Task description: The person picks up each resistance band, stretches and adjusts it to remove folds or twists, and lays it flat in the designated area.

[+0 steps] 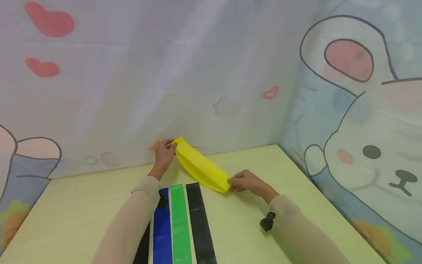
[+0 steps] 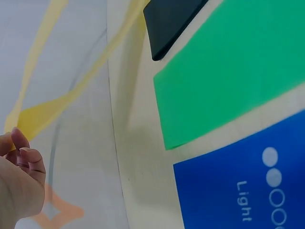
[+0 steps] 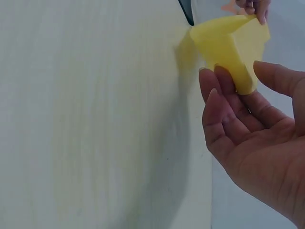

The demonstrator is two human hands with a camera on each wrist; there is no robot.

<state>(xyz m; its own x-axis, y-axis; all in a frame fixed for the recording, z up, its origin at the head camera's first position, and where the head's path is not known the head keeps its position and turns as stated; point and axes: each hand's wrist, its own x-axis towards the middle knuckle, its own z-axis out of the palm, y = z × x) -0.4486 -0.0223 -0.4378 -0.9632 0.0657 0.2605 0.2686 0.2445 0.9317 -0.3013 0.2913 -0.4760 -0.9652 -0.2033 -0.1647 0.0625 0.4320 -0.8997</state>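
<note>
A yellow resistance loop band hangs between my two hands above the far part of the table, its loop partly spread. My left hand pinches the upper left end, seen also in the left wrist view. My right hand holds the lower right end; in the right wrist view the thumb and curled fingers are about the yellow fold. On the table nearer me lie a blue band printed "Light" in the left wrist view, a green band and a black band, side by side.
Another black strip lies left of the blue band, partly hidden by my left sleeve. The pale yellow table meets a printed cloth wall at the back and a rabbit-patterned one on the right.
</note>
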